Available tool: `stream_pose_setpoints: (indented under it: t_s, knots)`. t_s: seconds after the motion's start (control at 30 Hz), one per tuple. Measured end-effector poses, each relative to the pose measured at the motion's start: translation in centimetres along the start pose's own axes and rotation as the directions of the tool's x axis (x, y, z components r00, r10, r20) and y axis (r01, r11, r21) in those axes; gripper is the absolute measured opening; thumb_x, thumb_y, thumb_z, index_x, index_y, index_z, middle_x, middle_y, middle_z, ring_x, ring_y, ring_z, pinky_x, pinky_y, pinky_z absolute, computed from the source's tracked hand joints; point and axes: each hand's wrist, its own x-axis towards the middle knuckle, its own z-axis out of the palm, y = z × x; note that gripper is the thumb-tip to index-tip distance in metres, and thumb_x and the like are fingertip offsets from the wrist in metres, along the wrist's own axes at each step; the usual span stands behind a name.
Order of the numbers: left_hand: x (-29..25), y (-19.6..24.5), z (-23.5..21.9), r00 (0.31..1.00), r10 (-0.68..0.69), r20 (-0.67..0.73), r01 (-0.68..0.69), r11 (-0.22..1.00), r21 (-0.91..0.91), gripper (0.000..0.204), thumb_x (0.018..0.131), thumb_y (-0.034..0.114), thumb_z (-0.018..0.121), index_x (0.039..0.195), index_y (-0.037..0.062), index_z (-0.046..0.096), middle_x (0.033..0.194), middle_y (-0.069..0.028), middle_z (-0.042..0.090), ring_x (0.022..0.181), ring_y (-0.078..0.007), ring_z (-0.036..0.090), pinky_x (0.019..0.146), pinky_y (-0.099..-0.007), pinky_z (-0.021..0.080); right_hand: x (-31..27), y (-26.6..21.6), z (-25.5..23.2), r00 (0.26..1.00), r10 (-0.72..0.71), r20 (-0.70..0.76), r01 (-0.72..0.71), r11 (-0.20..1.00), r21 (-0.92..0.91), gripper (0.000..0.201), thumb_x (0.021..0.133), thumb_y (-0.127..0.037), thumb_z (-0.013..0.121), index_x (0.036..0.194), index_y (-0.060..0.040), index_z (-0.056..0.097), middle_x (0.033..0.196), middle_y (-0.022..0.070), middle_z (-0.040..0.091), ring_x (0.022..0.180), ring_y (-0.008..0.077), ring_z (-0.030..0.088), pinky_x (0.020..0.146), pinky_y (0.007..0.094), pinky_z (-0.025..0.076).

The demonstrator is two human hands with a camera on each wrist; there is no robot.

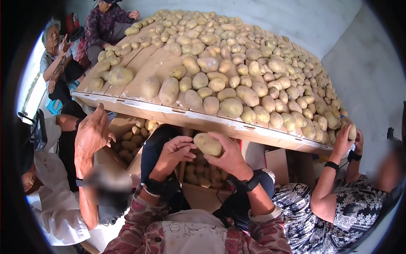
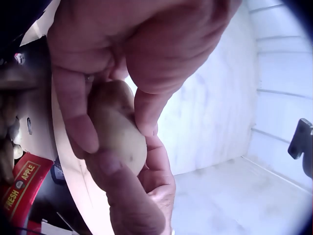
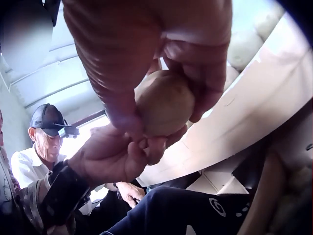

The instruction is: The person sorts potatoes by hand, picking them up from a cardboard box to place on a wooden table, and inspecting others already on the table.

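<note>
A smooth tan potato (image 1: 207,144) is held up in front of the body, just off the near edge of the tabletop. My right hand (image 1: 229,155) grips its right end, thumb on one side and fingers round the other. At the potato's left end, my left hand (image 1: 172,154) has bent fingers and thumb against the skin. The left wrist view shows the same potato (image 2: 120,129) between both hands, fingers on either side. From the right wrist, its rounded end (image 3: 166,105) shows, with the left fingers curled beneath it.
Many potatoes (image 1: 247,96) cover the cardboard-topped table (image 1: 144,76). Below its front edge stand boxes of potatoes (image 1: 203,173). A person on the right holds a potato (image 1: 352,132); another person's hand (image 1: 95,129) is close on the left. Two more people sit at the far left.
</note>
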Motion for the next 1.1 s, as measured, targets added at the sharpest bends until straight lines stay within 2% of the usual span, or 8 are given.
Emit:
stream_pose_setpoints:
  t_s: [0.17,0.4,0.6,0.73,0.8,0.87,0.97,1.1]
  knots:
    - [2.0,-2.6,-8.2,0.901,0.272,-0.339,-0.145,0.924,0.355,0.025,0.086,0.004,0.054,0.111,0.0033,0.051,0.089,-0.0039,0.060,0.070,-0.0079,0.058,0.059,-0.0204,0.047,6.7,5.6,-8.8,0.911,0.312,-0.268,-0.188,0.895,0.405,0.052,0.070,-0.009,0.073,0.113,-0.0053,0.044,0.095,0.0065,0.058,0.085,0.0109,0.056,0.072,0.0249,0.048]
    - [1.8,-2.9,-9.1,0.828,0.388,-0.406,-0.253,0.903,0.347,0.012,0.086,-0.001,0.052,0.098,0.0018,0.054,0.083,-0.0024,0.059,0.062,-0.0052,0.055,0.051,-0.0166,0.043,16.7,15.8,-18.2,0.765,0.338,-0.548,-0.500,0.849,-0.173,0.063,0.064,-0.024,0.078,0.112,-0.0054,0.041,0.095,0.0143,0.057,0.086,0.0208,0.056,0.079,0.0309,0.046]
    - [2.1,-2.7,-9.3,0.815,0.419,-0.401,-0.287,0.892,0.349,0.010,0.087,-0.001,0.051,0.096,0.0030,0.054,0.083,-0.0031,0.059,0.063,-0.0054,0.055,0.053,-0.0168,0.043,19.5,23.5,-18.7,0.709,0.662,-0.242,-0.664,0.512,-0.545,0.034,0.071,-0.030,0.065,0.093,-0.0047,0.058,0.095,0.0149,0.062,0.095,0.0308,0.058,0.083,0.0370,0.046]
    - [2.3,-3.2,-9.2,0.806,0.443,-0.392,-0.315,0.882,0.350,0.009,0.088,-0.001,0.052,0.096,0.0029,0.054,0.084,-0.0038,0.059,0.063,-0.0062,0.055,0.053,-0.0173,0.044,19.1,24.7,-19.2,0.960,0.263,0.092,-0.066,0.534,-0.843,0.028,0.084,-0.026,0.045,0.083,-0.0028,0.060,0.095,0.0197,0.061,0.093,0.0356,0.057,0.081,0.0429,0.045]
    - [2.4,-3.3,-9.7,0.799,0.463,-0.383,-0.338,0.873,0.352,0.009,0.088,0.000,0.051,0.097,0.0021,0.053,0.084,-0.0045,0.059,0.064,-0.0069,0.056,0.053,-0.0179,0.044,19.0,29.6,-20.8,0.994,0.097,0.047,-0.016,0.565,-0.825,0.030,0.085,-0.025,0.043,0.082,-0.0011,0.060,0.088,0.0232,0.061,0.087,0.0390,0.057,0.077,0.0463,0.045]
    - [1.9,-3.0,-9.5,0.790,0.477,-0.384,-0.336,0.862,0.380,0.009,0.088,0.001,0.051,0.098,0.0006,0.053,0.084,-0.0054,0.059,0.064,-0.0073,0.056,0.054,-0.0185,0.045,18.0,20.3,-19.0,0.928,0.265,-0.263,-0.367,0.775,-0.514,0.037,0.083,-0.035,0.052,0.090,-0.0005,0.063,0.086,0.0250,0.060,0.084,0.0412,0.057,0.073,0.0426,0.044]
    - [2.0,-4.0,-10.1,0.794,0.466,-0.391,-0.341,0.873,0.349,0.012,0.087,0.000,0.052,0.099,0.0011,0.054,0.084,-0.0038,0.060,0.066,-0.0069,0.057,0.056,-0.0181,0.045,15.9,14.8,-15.7,0.894,0.183,-0.408,-0.227,0.972,-0.061,0.031,0.089,-0.030,0.052,0.096,-0.0015,0.065,0.078,0.0012,0.062,0.072,0.0077,0.049,0.067,0.0237,0.041]
    - [2.0,-4.4,-10.3,0.776,0.515,-0.365,-0.395,0.847,0.356,0.011,0.086,0.000,0.053,0.098,0.0010,0.055,0.082,-0.0034,0.060,0.064,-0.0065,0.056,0.056,-0.0185,0.046,9.9,5.3,-11.2,0.919,0.259,-0.297,-0.176,0.944,0.279,0.026,0.093,-0.024,0.049,0.099,-0.0036,0.065,0.091,0.0050,0.066,0.088,0.0125,0.061,0.080,0.0281,0.046]
